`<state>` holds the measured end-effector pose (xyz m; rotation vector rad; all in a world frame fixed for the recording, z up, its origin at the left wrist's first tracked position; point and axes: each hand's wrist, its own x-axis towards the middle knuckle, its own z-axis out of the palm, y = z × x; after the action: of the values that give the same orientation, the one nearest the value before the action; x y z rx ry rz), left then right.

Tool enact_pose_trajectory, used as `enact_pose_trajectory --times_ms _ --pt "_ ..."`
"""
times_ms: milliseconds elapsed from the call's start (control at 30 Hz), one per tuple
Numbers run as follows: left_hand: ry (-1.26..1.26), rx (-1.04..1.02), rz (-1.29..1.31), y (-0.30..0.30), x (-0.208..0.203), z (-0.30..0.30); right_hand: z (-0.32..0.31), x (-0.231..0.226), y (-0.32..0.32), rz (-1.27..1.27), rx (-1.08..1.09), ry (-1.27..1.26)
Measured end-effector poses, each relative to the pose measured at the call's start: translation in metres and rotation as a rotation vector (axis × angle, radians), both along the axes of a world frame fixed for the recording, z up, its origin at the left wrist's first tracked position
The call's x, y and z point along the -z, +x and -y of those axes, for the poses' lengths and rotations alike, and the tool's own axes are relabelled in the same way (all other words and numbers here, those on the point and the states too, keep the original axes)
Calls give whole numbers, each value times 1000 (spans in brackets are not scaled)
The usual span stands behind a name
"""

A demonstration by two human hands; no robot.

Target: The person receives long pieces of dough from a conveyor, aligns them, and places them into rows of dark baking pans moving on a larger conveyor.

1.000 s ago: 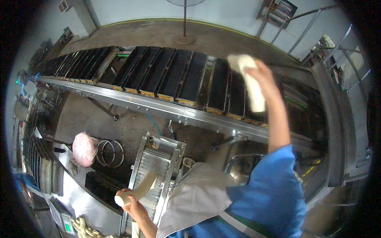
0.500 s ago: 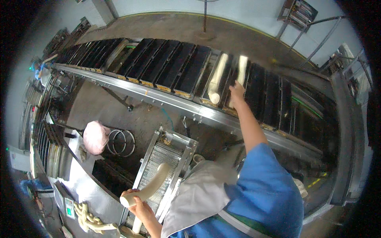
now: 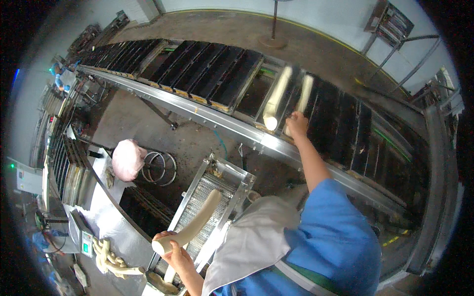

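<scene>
Lower centre, the left hand [image 3: 175, 250] wraps its fingers round one end of a pale dough roll [image 3: 201, 220]; a slack hold could drop it. Upper right, the right hand [image 3: 297, 125] meets a second roll [image 3: 306, 91] at the dark pans [image 3: 328, 108], finger grip hard to tell; a crooked release could snag a rim.

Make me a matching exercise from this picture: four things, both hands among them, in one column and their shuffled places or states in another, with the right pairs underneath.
Column one:
1. Left hand
2. Right hand
3. Pink bundle
4. Heap of pale strips

Column two:
A. Just left of the metal rings
B. At the near end of a far roll among the dark tins
C. Beside the green-lit display
D. Wrapped around a near roll, close to the mesh conveyor

Right pairs: 1-D, 2-B, 3-A, 4-C
</scene>
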<state>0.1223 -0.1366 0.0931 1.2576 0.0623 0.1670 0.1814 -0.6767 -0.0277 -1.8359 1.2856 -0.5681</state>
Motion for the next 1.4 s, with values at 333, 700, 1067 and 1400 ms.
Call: enact_pose_trajectory --times_ms 333,700,1067,1400 --pt "-196 -133 57 -11 -24 -11 -53 -24 10 30 -762 -648" --pt "-193 -444 188 -70 -85 -82 -186 -284 80 474 -1261 151" --pt "-169 -562 246 -106 -94 -137 -580 -224 129 137 -2039 601" --pt "-38 -276 142 -20 -106 -100 -421 -13 30 -516 -2029 -149"
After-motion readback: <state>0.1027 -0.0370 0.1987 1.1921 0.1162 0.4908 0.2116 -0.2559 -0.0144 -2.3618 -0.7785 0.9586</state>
